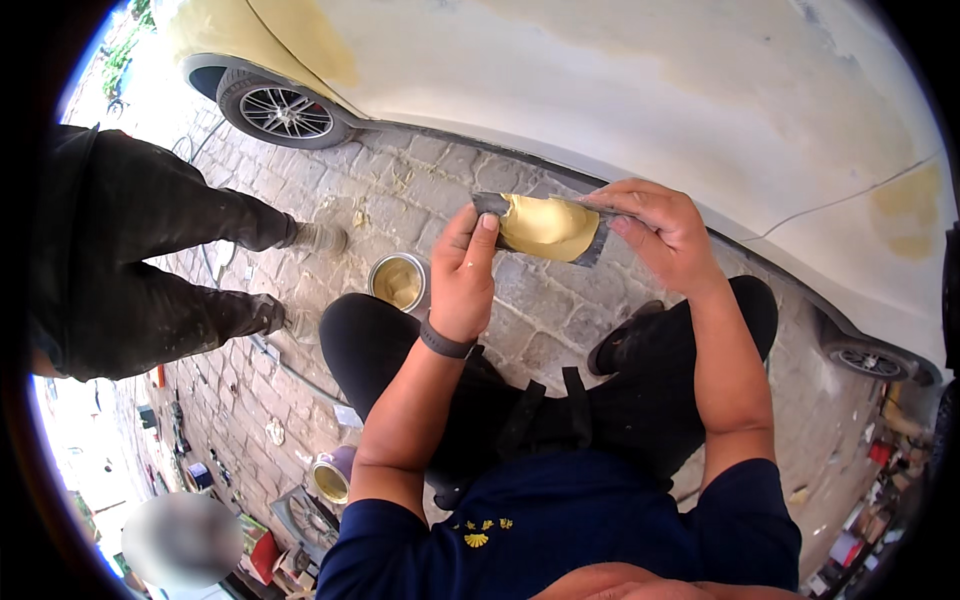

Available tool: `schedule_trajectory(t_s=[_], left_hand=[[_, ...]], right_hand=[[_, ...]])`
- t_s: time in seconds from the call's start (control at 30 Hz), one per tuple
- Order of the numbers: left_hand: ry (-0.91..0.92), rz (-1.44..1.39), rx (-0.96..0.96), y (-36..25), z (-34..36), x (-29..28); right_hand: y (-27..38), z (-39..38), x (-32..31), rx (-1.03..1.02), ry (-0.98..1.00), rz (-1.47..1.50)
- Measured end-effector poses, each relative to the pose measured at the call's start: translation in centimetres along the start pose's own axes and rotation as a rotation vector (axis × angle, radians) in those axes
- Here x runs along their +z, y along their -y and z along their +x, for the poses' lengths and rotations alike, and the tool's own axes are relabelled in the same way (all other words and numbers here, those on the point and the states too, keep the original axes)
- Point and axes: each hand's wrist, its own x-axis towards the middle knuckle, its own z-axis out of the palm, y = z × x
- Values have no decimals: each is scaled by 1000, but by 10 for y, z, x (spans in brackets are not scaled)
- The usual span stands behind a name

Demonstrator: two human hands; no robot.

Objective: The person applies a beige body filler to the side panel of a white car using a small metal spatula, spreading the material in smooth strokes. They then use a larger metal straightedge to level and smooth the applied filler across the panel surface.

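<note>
My left hand grips a dark, flat filler board by its left end, thumb on top. A thick mound of yellow body filler covers most of its face. At the board's right end, my right hand is closed on a thin grey spreader, seen nearly edge-on against the filler. Both hands are above the paving, between my knees and the car's side. An open can with yellow filler inside stands on the ground beside my left knee.
A pale car body with yellowish filler patches runs along the far side, its wheel at upper left. Another person in dark trousers stands at left. A second can, a hose and scattered tools lie on the stone paving.
</note>
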Motion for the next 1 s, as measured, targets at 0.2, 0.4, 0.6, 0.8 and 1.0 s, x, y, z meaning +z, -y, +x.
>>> schedule_trajectory(t_s=[0.2, 0.4, 0.6, 0.8, 1.0], left_hand=[[-46, -355, -138, -14, 10, -7], [16, -425, -571, 18, -14, 13], [39, -446, -634, 17, -18, 25], [-71, -300, -259, 7, -2, 2], [-112, -169, -121, 10, -4, 4]], right_hand=[[-19, -6, -10, 241, -300, 255], [-24, 9, 2, 98, -471, 1055], [-43, -6, 27, 263, -376, 966], [-52, -14, 29, 474, -713, 713], [-55, -15, 33, 562, -725, 711]])
